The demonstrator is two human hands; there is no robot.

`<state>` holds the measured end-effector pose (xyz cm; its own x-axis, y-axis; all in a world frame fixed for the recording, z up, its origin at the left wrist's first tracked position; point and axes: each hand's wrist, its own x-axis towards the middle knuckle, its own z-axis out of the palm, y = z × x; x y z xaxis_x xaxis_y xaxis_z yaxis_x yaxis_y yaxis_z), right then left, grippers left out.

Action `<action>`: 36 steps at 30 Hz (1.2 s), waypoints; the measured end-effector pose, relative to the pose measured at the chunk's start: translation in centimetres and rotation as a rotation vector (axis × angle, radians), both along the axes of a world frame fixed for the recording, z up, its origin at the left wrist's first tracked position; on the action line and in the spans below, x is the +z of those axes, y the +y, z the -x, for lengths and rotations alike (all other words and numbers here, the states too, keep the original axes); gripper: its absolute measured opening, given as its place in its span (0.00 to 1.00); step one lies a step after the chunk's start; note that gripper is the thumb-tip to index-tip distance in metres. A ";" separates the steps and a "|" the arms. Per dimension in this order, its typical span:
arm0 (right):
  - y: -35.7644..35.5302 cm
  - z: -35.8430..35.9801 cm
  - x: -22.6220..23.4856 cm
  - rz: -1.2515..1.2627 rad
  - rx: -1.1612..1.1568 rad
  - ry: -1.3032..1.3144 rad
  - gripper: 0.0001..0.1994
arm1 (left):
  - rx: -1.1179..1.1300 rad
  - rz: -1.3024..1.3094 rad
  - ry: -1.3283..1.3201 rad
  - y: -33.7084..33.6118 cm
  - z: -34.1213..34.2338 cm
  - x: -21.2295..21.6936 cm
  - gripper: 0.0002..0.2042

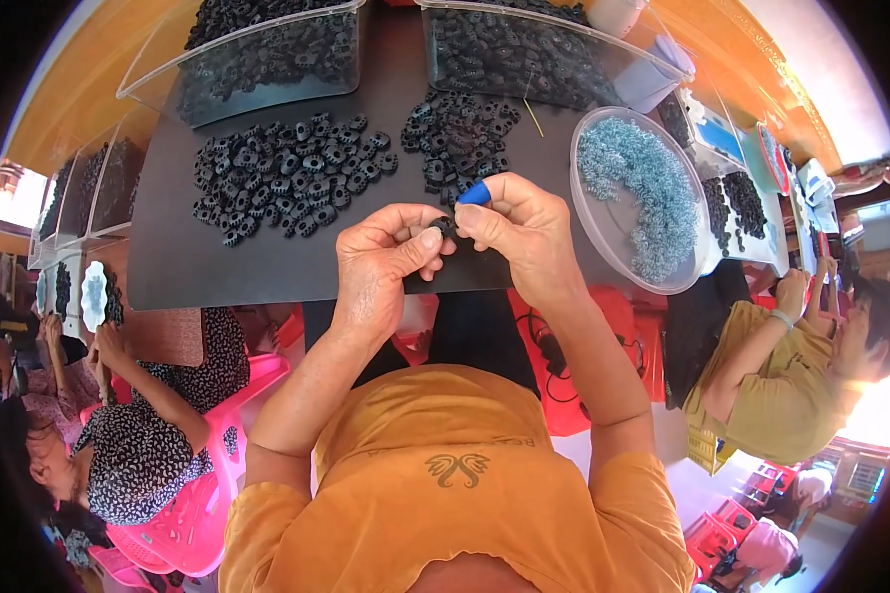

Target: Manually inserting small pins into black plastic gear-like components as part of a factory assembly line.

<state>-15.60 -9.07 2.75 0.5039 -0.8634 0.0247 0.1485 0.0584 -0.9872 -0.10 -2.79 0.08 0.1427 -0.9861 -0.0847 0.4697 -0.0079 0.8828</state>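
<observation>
A small black plastic part (447,228) is pinched between the thumb and fingers of my left hand (391,247), just above the table's front edge. Close against it, my right hand (519,232) has thumb and index finger pressed together; whatever they grip is too small to make out. A blue finger cover (473,194) sits on my right index finger. Beyond my left hand spreads a loose pile of black plastic parts (287,173). A second pile of black parts (455,143) lies behind my fingertips. To the right, a round clear tray (605,229) holds many tiny pale-blue pieces (653,188).
Two clear bins (267,84) (554,69) full of black parts stand along the dark tabletop's (237,277) far side. A thin yellowish stick (533,119) lies before the right bin. Other people sit left (148,435) and right (776,376) at neighbouring tables. A pink chair (193,504) is at left.
</observation>
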 end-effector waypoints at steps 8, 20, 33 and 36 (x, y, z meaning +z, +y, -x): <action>0.5 0.0 0.2 0.091 -0.027 0.053 0.06 | 0.032 0.018 -0.075 0.5 0.3 0.1 0.09; 0.8 0.0 0.4 0.152 0.000 0.116 0.04 | -0.004 0.058 -0.179 1.1 0.2 -0.3 0.08; 1.5 -0.7 -1.3 0.120 -0.044 0.045 0.05 | 0.087 0.044 -0.274 1.3 1.0 -0.4 0.06; 1.8 -1.0 -1.7 0.346 -0.140 0.202 0.06 | 0.126 0.066 -0.329 1.4 1.2 -0.6 0.06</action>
<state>-14.64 -7.32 1.01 0.4063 -0.8821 0.2384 -0.0667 -0.2889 -0.9550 -1.32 -1.44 -0.48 0.2726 -0.9609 0.0492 0.1538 0.0940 0.9836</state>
